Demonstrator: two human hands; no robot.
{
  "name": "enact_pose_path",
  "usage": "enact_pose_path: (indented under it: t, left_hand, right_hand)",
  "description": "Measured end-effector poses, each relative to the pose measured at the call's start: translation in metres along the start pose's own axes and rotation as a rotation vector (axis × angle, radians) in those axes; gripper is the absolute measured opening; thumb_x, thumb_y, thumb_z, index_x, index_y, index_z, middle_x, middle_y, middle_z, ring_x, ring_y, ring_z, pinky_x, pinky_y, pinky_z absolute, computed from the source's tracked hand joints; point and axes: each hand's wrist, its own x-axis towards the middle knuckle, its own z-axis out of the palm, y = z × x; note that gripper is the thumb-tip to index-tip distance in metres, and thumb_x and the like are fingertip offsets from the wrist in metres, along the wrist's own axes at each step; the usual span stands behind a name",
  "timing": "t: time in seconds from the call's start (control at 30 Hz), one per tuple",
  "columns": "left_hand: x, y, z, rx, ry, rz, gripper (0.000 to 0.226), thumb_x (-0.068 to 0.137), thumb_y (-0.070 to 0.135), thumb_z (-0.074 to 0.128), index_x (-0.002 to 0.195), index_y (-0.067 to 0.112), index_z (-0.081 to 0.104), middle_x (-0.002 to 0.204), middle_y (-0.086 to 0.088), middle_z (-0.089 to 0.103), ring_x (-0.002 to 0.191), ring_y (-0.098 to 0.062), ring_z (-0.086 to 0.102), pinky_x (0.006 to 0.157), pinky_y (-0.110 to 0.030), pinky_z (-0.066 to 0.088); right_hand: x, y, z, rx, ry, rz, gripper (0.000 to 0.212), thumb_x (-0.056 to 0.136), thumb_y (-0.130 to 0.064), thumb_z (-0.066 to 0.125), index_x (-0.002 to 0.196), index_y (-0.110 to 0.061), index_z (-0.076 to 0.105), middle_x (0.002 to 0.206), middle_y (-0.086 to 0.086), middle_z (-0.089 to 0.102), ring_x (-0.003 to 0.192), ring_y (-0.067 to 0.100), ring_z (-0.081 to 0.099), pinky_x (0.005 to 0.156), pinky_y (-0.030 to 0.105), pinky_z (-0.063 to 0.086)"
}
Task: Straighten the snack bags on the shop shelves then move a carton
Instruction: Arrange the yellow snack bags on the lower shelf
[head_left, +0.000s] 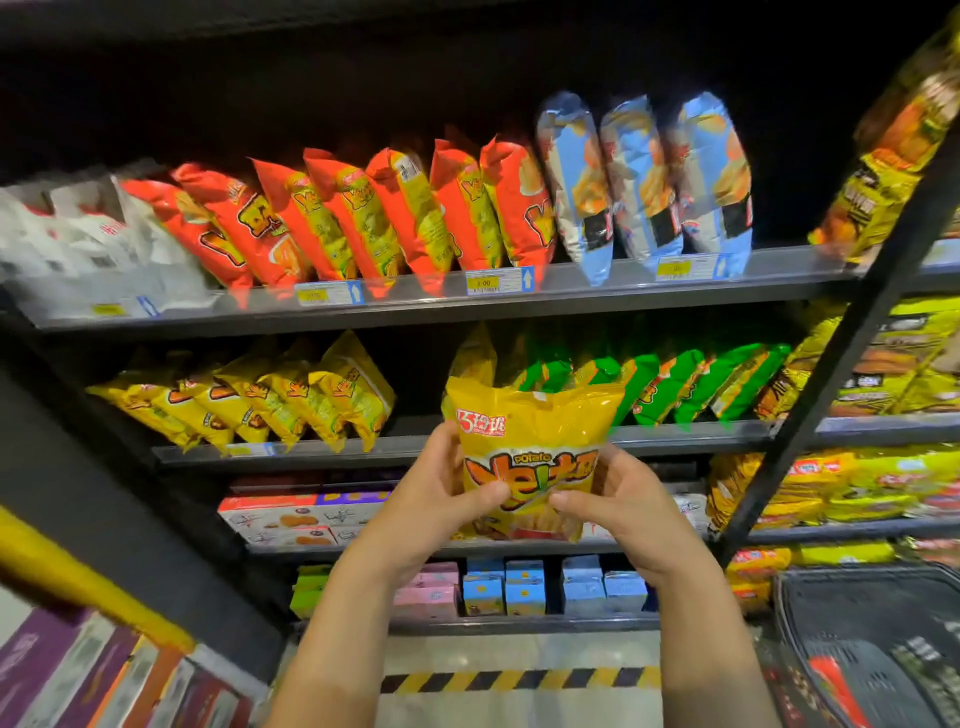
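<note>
I hold the yellow potato snack bag (530, 447) in front of the middle shelf (675, 434); my left hand (436, 493) and right hand (623, 509) grasp its lower half from either side, fingers curled behind it and both thumbs pinching its front. The bag stands upright, long axis vertical, its top seam level with the 2 rows on that shelf. The bare stretch of shelf lies beyond the bag and up to its left, between the yellow bags (291, 400) and the green bags (675, 384); I judge my left hand the nearer, so the bag must go forward and leftward, kept upright.
</note>
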Motion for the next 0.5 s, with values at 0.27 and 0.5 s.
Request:
enact_pose_path:
  t: [0.27, 0.5]
  left_hand:
    - [0.001, -0.009, 0.001, 0.009, 0.034, 0.001, 0.073, 0.086, 0.012, 0.082, 0.147, 0.030, 0.047, 0.138, 0.008, 0.068, 0.130, -0.017, 0.064, 0.105, -0.043, 0.055]
    - [0.012, -0.002, 0.012, -0.112, 0.186, -0.119, 0.061, 0.082, 0.044, 0.078, 0.136, 0.022, 0.060, 0.123, -0.001, 0.077, 0.111, -0.022, 0.076, 0.094, -0.045, 0.061]
  right_hand:
    - [0.005, 0.006, -0.015, 0.048, -0.087, -0.009, 0.050, 0.080, -0.003, 0.079, 0.127, -0.013, 0.064, 0.117, 0.003, 0.079, 0.110, 0.020, 0.074, 0.087, 0.032, 0.061]
    - [0.016, -0.001, -0.003, 0.151, -0.071, 0.157, 0.062, 0.080, -0.051, 0.083, 0.121, -0.006, 0.072, 0.115, 0.016, 0.078, 0.113, 0.037, 0.073, 0.098, 0.049, 0.058]
